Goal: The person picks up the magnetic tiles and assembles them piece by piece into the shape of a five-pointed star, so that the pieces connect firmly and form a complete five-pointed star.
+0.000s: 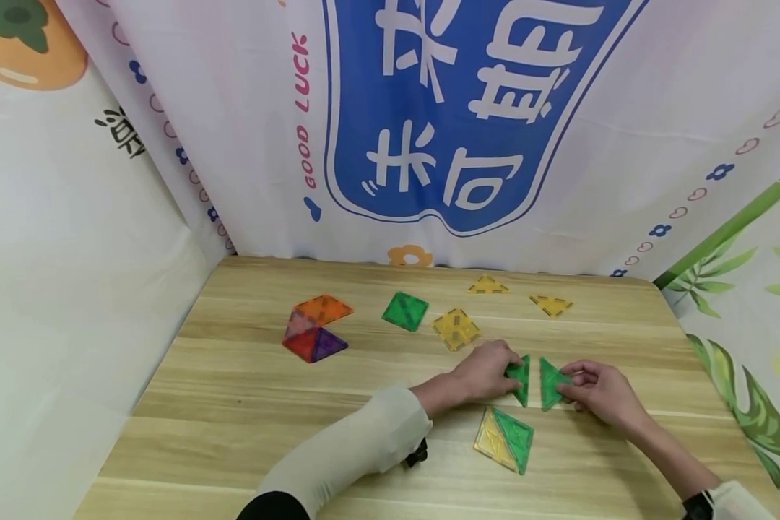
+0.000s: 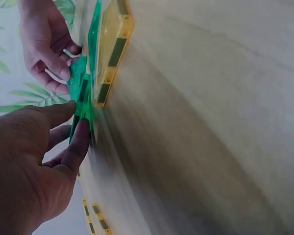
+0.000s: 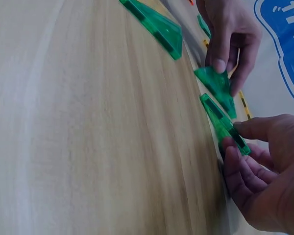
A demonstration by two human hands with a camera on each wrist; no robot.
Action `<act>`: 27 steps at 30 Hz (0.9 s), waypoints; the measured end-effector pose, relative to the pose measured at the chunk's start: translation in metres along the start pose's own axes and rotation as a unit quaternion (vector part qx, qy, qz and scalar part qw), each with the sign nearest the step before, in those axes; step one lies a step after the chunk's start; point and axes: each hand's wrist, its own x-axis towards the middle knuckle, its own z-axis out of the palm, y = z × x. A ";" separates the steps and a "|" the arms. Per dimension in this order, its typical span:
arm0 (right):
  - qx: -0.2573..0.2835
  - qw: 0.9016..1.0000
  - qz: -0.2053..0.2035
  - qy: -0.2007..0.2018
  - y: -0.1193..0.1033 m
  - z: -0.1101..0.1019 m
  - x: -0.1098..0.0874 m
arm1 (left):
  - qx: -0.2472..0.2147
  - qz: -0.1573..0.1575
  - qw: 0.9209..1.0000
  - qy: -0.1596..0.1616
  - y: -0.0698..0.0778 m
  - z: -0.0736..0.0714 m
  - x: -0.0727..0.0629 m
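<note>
My left hand [image 1: 489, 370] pinches a green triangular magnetic tile [image 1: 522, 380] between thumb and fingers. Across a narrow gap, a second green triangular tile [image 1: 549, 383] is pinched in my right hand [image 1: 601, 392]. The two tiles' long edges face each other, apart. In the right wrist view, the right hand's tile [image 3: 224, 125] is tilted, its edge toward the camera. Just below the hands lies a square made of a yellow triangle [image 1: 494, 442] and a green triangle [image 1: 516, 438], side by side on the wooden table [image 1: 234, 433].
Behind the left hand lie a yellow square [image 1: 456, 329] and a green square [image 1: 406, 311]. Two yellow triangles [image 1: 489, 285] [image 1: 551, 305] sit near the back edge. Further left, orange [image 1: 323, 309], pink, red and purple [image 1: 328, 344] tiles form a partial ring. A printed curtain [image 1: 266, 144] hangs behind.
</note>
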 end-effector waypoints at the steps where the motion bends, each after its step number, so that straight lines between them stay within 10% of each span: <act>1: -0.009 1.000 -0.003 0.002 -0.001 0.002 0.000 | 0.003 0.000 1.000 -0.001 0.001 0.001 0.000; 16: -0.158 0.982 -0.100 0.036 -0.012 0.009 -0.001 | 0.087 0.024 0.996 0.006 0.001 0.004 -0.002; 27: -0.230 0.955 -0.168 0.082 -0.017 -0.020 0.035 | 0.091 -0.037 0.993 0.058 -0.049 -0.031 0.016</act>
